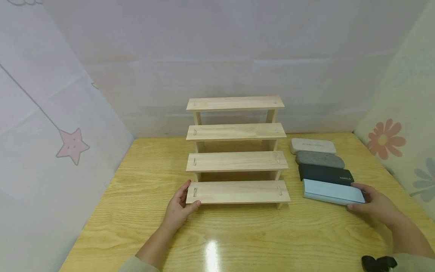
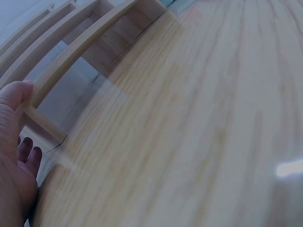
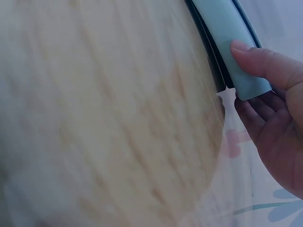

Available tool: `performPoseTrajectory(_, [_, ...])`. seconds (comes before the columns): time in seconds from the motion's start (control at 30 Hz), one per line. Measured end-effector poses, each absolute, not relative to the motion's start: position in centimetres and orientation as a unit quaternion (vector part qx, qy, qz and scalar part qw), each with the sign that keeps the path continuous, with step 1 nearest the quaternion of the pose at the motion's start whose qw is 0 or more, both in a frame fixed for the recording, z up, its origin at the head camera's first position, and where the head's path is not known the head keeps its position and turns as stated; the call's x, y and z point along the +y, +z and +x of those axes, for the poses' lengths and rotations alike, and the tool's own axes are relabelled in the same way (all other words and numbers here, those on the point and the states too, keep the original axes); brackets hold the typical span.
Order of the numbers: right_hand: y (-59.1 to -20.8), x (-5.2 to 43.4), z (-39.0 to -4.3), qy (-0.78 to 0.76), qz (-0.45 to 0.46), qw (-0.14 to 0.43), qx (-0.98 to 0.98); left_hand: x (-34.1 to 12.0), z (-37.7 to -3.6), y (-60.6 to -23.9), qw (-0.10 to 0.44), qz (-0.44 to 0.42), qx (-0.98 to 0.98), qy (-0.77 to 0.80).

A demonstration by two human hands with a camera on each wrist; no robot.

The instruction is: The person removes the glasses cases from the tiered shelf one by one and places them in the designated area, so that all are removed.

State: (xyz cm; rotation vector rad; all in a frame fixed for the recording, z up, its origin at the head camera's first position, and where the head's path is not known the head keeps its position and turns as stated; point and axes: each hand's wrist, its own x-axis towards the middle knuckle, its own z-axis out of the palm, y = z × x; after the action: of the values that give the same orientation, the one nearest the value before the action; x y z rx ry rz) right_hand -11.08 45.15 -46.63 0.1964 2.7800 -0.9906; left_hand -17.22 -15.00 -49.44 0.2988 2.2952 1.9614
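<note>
Spanning the whole foreground: oak-grain table top [image 1: 238,234], glossy, light glare near the front edge. Standing at its middle: four-tier pale wood step shelf [image 1: 236,132], tiers bare, lowest board nearest the viewer. Lined up just right of the shelf, back to front: cream glasses case [image 1: 312,146], grey felt case [image 1: 319,159], black case [image 1: 325,174], light blue case [image 1: 331,191], each touching or nearly touching the next. Left hand [image 1: 179,207] cupping the left end of the lowest board, thumb on its front corner, fingers curled round the end. Right hand [image 1: 375,206] grasping the right end of the light blue case, thumb on the lid, fingers under the end. Risk, as a judgement: gripped by one end only, blue case liable to tip or slide out on lifting, or to nudge the black case beside it; shelf liable to skid on the glossy top if pressed sideways.
</note>
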Motion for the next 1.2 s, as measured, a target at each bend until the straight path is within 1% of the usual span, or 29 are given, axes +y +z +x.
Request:
performPoseTrajectory(0.23, [-46.8, 45.2, -11.5, -0.346, 0.075, 0.113, 0.928, -15.0, -17.3, -49.4, 0.055, 0.095, 0.755, 0.646])
performPoseTrajectory(0.43, [-47.1, 45.3, -11.5, -0.345, 0.075, 0.12, 0.928, -15.0, -17.3, -49.4, 0.055, 0.096, 0.755, 0.647])
performPoseTrajectory(0.83, [-47.1, 45.3, -11.5, -0.345, 0.09, 0.113, 0.927, -14.9, -17.2, -49.3, 0.056, 0.097, 0.755, 0.646])
performPoseTrajectory(1.2, [-47.1, 45.0, -12.6, -0.345, 0.095, 0.11, 0.927, -15.0, -17.2, -49.6, 0.053, 0.095, 0.757, 0.645])
